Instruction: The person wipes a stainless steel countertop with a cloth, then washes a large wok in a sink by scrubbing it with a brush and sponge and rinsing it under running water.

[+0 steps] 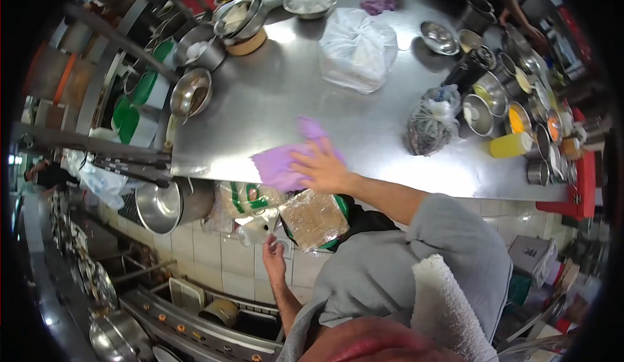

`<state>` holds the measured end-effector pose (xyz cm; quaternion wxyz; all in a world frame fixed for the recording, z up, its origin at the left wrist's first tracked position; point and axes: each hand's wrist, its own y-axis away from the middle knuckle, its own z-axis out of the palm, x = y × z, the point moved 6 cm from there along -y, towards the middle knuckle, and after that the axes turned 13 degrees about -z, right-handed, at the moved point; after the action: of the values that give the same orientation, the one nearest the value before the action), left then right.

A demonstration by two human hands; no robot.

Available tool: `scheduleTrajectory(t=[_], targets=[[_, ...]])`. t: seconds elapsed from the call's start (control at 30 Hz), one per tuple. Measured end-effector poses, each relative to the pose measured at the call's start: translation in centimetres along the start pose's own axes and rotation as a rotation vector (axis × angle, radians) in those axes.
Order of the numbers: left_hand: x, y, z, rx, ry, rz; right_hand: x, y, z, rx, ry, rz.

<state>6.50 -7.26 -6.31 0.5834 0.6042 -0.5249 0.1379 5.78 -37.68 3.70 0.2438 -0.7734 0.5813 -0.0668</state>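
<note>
A purple cloth (276,165) lies bunched on the steel table (260,102), close to its near edge. My right hand (322,169) holds it from above, with the fingers spread over the fabric. Part of the cloth sticks up beyond the thumb. Below the table edge hangs my left hand (273,251), its fingers loosely apart and nothing visible in them. Close to that hand are a clear plastic item (253,232) and a brown block in plastic wrap (314,218).
A tied white bag (359,50) stands at the table's far middle, and a dark-filled clear bag (433,125) to its right. Bowls and a yellow bottle (510,145) crowd the right end. A metal pot (159,206) stands below left. Another person's arm (518,14) shows at far right.
</note>
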Motion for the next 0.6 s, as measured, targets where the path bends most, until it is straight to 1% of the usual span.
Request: scheduleTrajectory(t=[0.07,0.13,0.2,0.27,0.33,0.4,0.47,0.53,0.6], targets=[[2.8,-2.1,-0.2,0.002,-0.035,0.120,3.1,6.0,-3.8,-0.073,0.096,0.309],[6.3,-3.3,0.3,-0.013,0.029,0.157,7.2,10.0,-7.2,-0.071,0.123,0.678],[8.4,-4.5,1.1,-0.013,-0.015,0.202,12.5,13.2,-8.3,0.311,0.284,0.771],[10.0,-5.4,1.9,-0.028,0.017,0.226,18.3,13.7,-8.2,0.341,0.407,0.905],[10.2,-5.9,3.1,-0.058,0.021,0.227,23.8,13.2,-9.9,0.351,0.450,1.113],[10.4,-5.5,4.2,-0.040,-0.025,0.241,29.8,13.4,-10.7,0.451,0.518,1.214],[9.3,-5.5,4.6,-0.044,-0.005,0.207,35.8,13.2,-11.2,0.478,0.493,1.243],[8.2,-5.3,4.9,-0.011,-0.021,0.117,41.3,12.7,-11.5,0.278,0.452,1.148],[8.0,-5.2,4.8,0.030,-0.024,0.058,43.1,11.7,-12.5,0.084,0.280,1.188]])
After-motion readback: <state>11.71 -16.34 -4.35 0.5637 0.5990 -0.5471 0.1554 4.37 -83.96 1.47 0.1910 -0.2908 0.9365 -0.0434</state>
